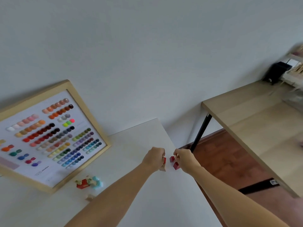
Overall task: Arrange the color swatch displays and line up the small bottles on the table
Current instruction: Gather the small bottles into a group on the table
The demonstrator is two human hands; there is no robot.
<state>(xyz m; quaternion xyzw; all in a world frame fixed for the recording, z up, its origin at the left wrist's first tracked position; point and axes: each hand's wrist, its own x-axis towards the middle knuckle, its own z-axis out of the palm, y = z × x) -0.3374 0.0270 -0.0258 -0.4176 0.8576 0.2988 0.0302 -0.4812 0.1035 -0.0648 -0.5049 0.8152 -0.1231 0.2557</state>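
A wood-framed color swatch display [49, 136] leans against the wall at the left of the white table [139, 202]. Near the table's far right corner, my left hand [155, 157] is shut on a small red bottle [164, 160], with a beige bottle [162, 168] just below it. My right hand [183, 158] pinches the gold cap of a small red bottle [172, 159]; another red bottle [176, 165] stands right beside it. A loose cluster of small bottles, red and pale blue [89, 183], sits in front of the frame, and a beige one [89, 197] lies nearer me.
The white table's right edge runs close to my right hand, with red-brown floor [221, 161] beyond it. A light wooden table with black legs [254, 128] stands to the right. A black box [277, 72] and blurred clutter sit at its far end.
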